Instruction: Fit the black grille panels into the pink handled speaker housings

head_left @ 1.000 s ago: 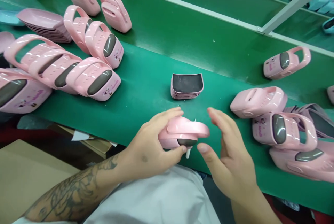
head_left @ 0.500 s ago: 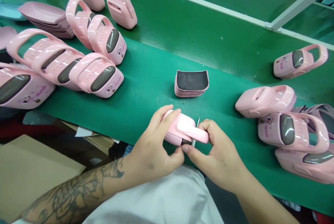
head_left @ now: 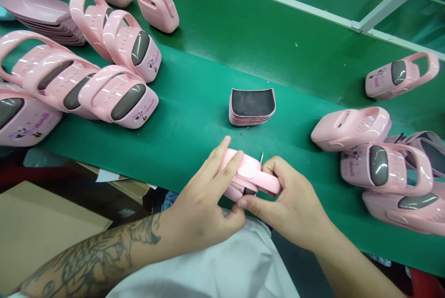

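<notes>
**Both hands grip pink case at front of bench**
Left hand (head_left: 201, 205) and right hand (head_left: 288, 200) both closed on the pink handled plastic case (head_left: 248, 173), left grip on its left end, right grip on its right end, thumbs low near the front. Case is held near the front edge of the green bench (head_left: 194, 136); contact with it can't be told. Thin white pin (head_left: 262, 157) pokes up just behind the case. Stack of dark-faced pink shells (head_left: 252, 107) sits ahead of the hands. More pink cases in piles left (head_left: 118, 96) and right (head_left: 351, 129). Tattooed forearm (head_left: 93, 256) crosses above white cloth (head_left: 208, 265); cardboard sheet (head_left: 34, 228) lower left.
</notes>
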Motion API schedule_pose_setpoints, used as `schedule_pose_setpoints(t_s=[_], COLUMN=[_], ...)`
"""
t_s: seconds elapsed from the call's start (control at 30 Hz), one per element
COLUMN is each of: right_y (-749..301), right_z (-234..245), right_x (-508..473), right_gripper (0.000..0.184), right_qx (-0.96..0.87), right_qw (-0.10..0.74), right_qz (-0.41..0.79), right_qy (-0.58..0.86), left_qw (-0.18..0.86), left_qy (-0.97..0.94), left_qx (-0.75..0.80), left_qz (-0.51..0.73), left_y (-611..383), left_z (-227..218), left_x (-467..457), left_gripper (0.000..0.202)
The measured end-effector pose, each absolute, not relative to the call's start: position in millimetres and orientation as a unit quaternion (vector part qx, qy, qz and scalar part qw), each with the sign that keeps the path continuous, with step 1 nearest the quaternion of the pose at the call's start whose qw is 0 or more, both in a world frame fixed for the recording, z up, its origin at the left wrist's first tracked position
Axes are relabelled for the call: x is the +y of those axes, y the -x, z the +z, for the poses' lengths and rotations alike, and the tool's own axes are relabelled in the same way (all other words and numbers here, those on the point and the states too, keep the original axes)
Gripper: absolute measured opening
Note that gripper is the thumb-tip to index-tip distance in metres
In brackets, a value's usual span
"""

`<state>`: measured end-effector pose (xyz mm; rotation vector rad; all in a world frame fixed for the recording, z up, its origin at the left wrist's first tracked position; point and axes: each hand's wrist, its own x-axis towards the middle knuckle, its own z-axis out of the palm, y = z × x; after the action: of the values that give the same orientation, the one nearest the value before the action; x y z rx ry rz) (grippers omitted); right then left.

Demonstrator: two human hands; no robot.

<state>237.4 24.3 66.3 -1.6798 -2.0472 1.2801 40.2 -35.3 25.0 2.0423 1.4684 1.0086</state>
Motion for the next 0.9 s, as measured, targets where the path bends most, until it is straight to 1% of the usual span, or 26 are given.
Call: schedule_pose_setpoints(t_s=[0.17,0.3,0.47,0.53,0.7,0.9], right_y=[-238.2,-237.1,-236.9,-237.3,-237.8,-237.2], right_z=[64.5,62.9,60.3,59.4,58.4,59.4], right_x=[25.8,26.1,24.9,23.7,21.3,21.4], right_gripper=[0.040,0.042,0.055,0.056,0.051,0.047], right_qx=[-0.690,-0.687,-0.696,-0.701,-0.708,-0.720], right_qw=[0.118,0.132,0.148,0.153,0.165,0.152], right_qz=[0.436,0.439,0.421,0.414,0.402,0.379], right_qy=[0.566,0.564,0.563,0.561,0.557,0.561], left_qw=[0.217,0.227,0.245,0.242,0.245,0.237], left_qy=[-0.736,-0.732,-0.722,-0.723,-0.727,-0.729], left_qx=[0.516,0.514,0.514,0.507,0.502,0.493], left_qz=[0.380,0.387,0.393,0.402,0.400,0.411], left_y=[-40.5,-39.2,-39.4,-39.9,-38.9,-36.3], left_z=[24.6,25.1,24.9,24.5,23.3,21.5], left_x=[-33.9,-33.8,-33.6,-32.7,-31.3,-31.4], left_gripper=[0.075,0.073,0.071,0.070,0.065,0.067])
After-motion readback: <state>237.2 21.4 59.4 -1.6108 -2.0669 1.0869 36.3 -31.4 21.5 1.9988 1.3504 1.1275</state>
